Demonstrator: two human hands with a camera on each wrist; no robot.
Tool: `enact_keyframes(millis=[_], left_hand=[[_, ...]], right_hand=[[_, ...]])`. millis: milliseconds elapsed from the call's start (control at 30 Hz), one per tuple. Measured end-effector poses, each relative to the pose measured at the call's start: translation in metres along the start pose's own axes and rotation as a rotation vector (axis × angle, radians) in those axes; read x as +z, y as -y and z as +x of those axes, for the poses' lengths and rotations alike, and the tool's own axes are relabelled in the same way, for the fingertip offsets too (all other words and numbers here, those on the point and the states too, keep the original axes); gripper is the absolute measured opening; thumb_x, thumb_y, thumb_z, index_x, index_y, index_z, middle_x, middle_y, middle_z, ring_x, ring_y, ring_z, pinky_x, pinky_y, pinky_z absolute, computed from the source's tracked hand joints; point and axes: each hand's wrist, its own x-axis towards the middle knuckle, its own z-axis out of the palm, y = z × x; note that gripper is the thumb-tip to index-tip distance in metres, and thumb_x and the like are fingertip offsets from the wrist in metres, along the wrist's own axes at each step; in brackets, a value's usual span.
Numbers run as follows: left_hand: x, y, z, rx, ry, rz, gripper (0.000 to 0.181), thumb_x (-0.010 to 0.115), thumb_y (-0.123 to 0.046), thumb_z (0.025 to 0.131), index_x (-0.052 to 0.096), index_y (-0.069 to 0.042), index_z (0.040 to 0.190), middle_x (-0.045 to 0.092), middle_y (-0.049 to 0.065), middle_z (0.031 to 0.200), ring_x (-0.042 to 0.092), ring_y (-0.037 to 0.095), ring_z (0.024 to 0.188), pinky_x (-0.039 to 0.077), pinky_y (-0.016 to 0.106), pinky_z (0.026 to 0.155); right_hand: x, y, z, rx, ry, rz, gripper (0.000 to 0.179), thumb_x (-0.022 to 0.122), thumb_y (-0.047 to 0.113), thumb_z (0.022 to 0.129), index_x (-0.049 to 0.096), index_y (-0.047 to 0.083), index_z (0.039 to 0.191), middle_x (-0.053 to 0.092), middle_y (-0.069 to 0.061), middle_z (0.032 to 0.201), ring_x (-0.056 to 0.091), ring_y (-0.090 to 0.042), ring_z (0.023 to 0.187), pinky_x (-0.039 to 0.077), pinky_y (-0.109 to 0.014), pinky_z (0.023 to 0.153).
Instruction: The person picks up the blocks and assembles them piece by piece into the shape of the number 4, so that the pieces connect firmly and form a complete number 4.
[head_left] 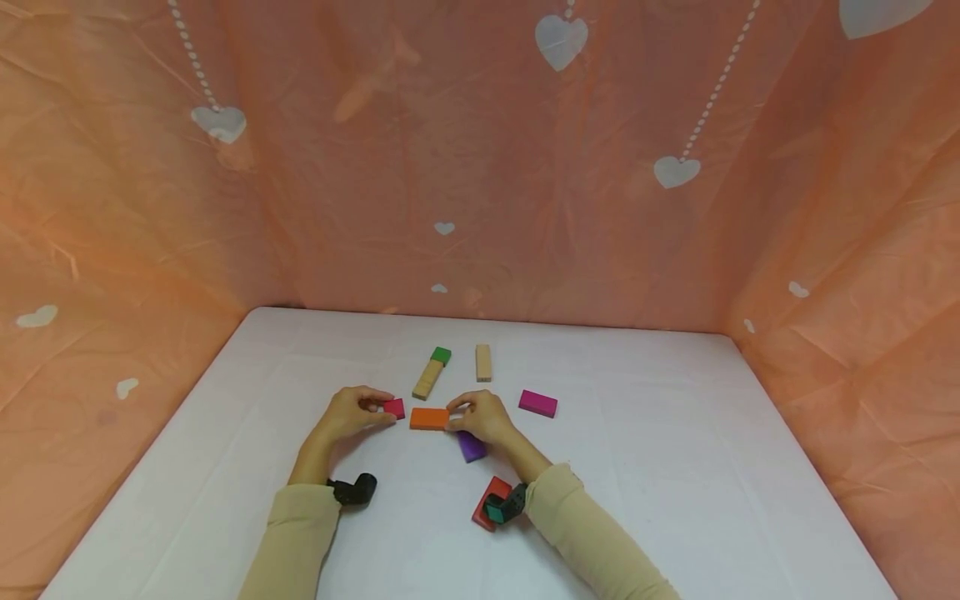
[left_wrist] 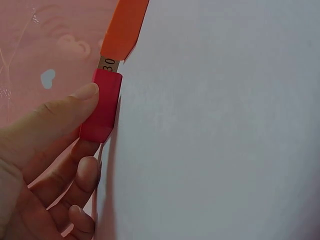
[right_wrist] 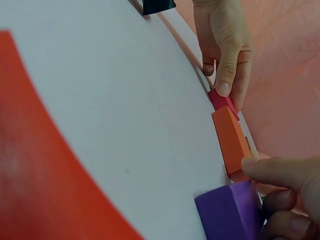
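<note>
My left hand (head_left: pixel 356 412) pinches a crimson block (left_wrist: pixel 104 105) between thumb and fingers, low over the white table. Just right of it lies an orange block (head_left: pixel 429 418), a small gap from the crimson one in the head view. At the orange block's right end, my right hand (head_left: pixel 486 417) pinches it with thumb and fingers. A purple block (right_wrist: pixel 230 210) lies beneath the right hand, partly hidden by it in the head view. Between the crimson and orange blocks, the left wrist view shows the end of a plain wooden block (left_wrist: pixel 108 64) marked 30.
Farther back, a wooden block (head_left: pixel 427 380) meets a green block (head_left: pixel 441 356). Another wooden block (head_left: pixel 483 363) is right of them, and a magenta block (head_left: pixel 538 404) lies farther right. Near the right wrist is a red block (head_left: pixel 483 516). Orange cloth (head_left: pixel 487 167) surrounds the table (head_left: pixel 660 467).
</note>
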Motion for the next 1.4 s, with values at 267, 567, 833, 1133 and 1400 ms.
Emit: enact_keyframes(millis=[267,567,833,1133,1400], left_hand=[[0.003,0.001,0.004,0.036,-0.007,0.009,0.036,0.077,-0.012,0.079,0.070,0.001,0.111,0.062,0.012,0.087,0.050,0.017,0.083,0.040,0.025,0.074],[0.007,-0.004,0.004,0.039,0.003,0.000,0.036,0.076,-0.012,0.080,0.069,0.000,0.113,0.059,0.008,0.084,0.049,0.017,0.081,0.039,0.026,0.073],[0.010,-0.007,0.007,0.019,0.013,0.006,0.036,0.076,-0.013,0.081,0.069,-0.001,0.114,0.059,0.009,0.086,0.050,0.017,0.084,0.039,0.025,0.073],[0.012,-0.009,0.008,0.049,0.010,-0.002,0.035,0.075,-0.011,0.081,0.069,0.000,0.113,0.059,0.007,0.079,0.049,0.016,0.080,0.039,0.026,0.073],[0.014,-0.010,0.011,0.069,0.007,-0.009,0.034,0.075,-0.009,0.081,0.069,0.001,0.113,0.060,0.008,0.079,0.050,0.016,0.078,0.039,0.026,0.073]], right_hand=[[-0.002,-0.002,0.001,0.001,-0.011,-0.012,0.030,0.079,0.014,0.075,0.074,0.005,0.103,0.047,0.004,0.061,0.041,-0.008,0.058,0.031,-0.018,0.053],[-0.002,-0.002,0.003,0.062,-0.013,0.018,0.030,0.078,0.013,0.075,0.074,0.005,0.103,0.049,0.002,0.066,0.043,-0.011,0.064,0.033,-0.018,0.056],[-0.002,-0.002,0.005,0.114,-0.049,0.038,0.030,0.076,0.010,0.075,0.073,0.004,0.105,0.050,0.000,0.066,0.045,-0.011,0.061,0.035,-0.019,0.054],[-0.004,-0.003,0.006,0.100,-0.066,-0.018,0.030,0.076,0.012,0.076,0.073,0.005,0.104,0.058,-0.007,0.077,0.046,-0.015,0.070,0.034,-0.021,0.059],[-0.006,-0.005,0.003,0.105,-0.085,-0.050,0.027,0.078,0.014,0.075,0.074,0.007,0.101,0.068,-0.016,0.099,0.048,-0.018,0.080,0.036,-0.024,0.069]])
